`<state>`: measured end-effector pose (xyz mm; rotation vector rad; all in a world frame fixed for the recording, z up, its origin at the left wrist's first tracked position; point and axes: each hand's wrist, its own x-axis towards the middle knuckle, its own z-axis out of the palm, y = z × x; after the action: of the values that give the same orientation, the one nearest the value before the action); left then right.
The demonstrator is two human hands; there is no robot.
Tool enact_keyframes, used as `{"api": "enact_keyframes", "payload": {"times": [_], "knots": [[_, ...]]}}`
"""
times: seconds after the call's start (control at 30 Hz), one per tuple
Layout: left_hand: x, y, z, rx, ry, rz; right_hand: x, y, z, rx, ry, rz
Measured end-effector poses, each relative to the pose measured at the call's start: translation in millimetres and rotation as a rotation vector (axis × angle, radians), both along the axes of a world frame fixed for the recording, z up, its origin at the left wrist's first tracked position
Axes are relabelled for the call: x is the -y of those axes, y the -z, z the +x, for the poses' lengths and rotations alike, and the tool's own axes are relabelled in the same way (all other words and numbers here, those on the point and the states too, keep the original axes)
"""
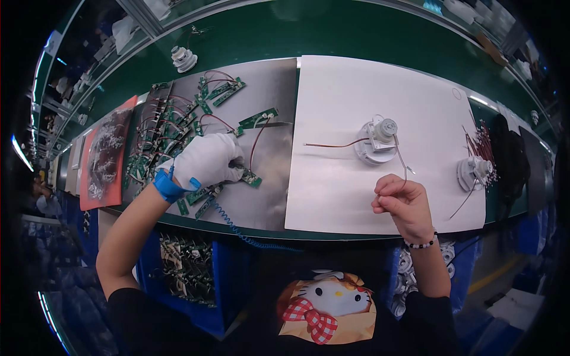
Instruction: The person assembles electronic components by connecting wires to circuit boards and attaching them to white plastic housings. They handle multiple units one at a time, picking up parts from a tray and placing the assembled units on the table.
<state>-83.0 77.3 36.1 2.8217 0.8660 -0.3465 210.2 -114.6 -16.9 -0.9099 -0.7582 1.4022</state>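
Left of the white plastic unit with its round silver motor (380, 137), our white-gloved left hand (208, 159) touches a small green rectangular circuit board (252, 179), its grip partly hidden; the thin dark-red wire (255, 145) might snag if we lifted sharply. Below that unit, our bare right hand (402, 200) has thumb and fingertips together, whether on the thin brownish wire (402, 157) we cannot tell; a tug could strain its joint.

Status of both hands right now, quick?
Left hand: curled, fingertips at a green circuit board; grip can't be told.
Right hand: closed in a pinch; thin wire runs to it, hold on it unclear.
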Motion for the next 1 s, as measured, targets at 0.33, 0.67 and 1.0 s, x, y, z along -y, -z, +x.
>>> {"api": "enact_keyframes", "payload": {"times": [0.33, 0.67, 1.0], "knots": [[-5, 10, 26, 0.139, 0.191, 0.182, -12, -12, -13, 0.308, -0.003, 0.021], [42, 28, 101, 0.518, -0.063, -0.042, -26, -16, -10, 0.342, 0.15, 0.068], [75, 45, 104, 0.482, 0.009, 0.134, -25, -7, 1, 0.44, 0.197, 0.035]]}}
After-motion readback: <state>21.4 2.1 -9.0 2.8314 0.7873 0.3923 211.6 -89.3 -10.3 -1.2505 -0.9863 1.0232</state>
